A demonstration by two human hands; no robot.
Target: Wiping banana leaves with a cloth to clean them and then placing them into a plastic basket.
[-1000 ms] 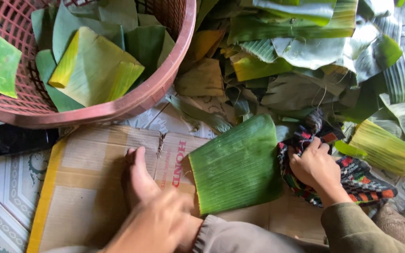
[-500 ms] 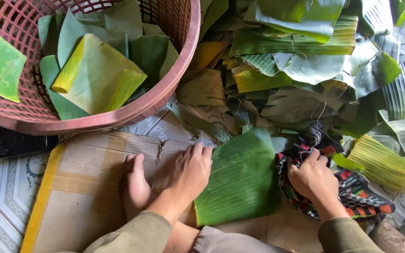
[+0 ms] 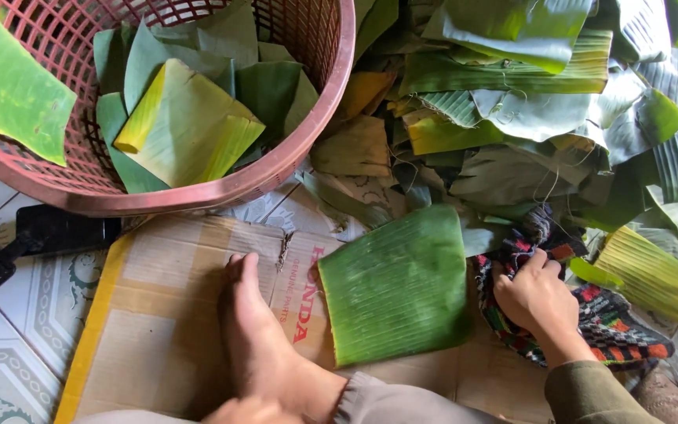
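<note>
— What's the biggest thing in front of me?
— A heap of banana leaves (image 3: 527, 102) fills the top right. At top left your red plastic basket (image 3: 292, 157), its wall a mesh of holes, holds cut leaves, green and yellow.
— And underneath?
— A flat brown cardboard sheet (image 3: 166, 314) on patterned floor tiles (image 3: 9, 369). One ribbed green leaf piece (image 3: 398, 286) lies on it, between your bare foot (image 3: 253, 330) and your right hand (image 3: 539, 302).
— My hands?
— Your right hand is closed around a checked cloth (image 3: 614, 330), just beside the leaf piece. Your left hand (image 3: 249, 412) barely shows at the bottom edge; I can't tell its grip.
</note>
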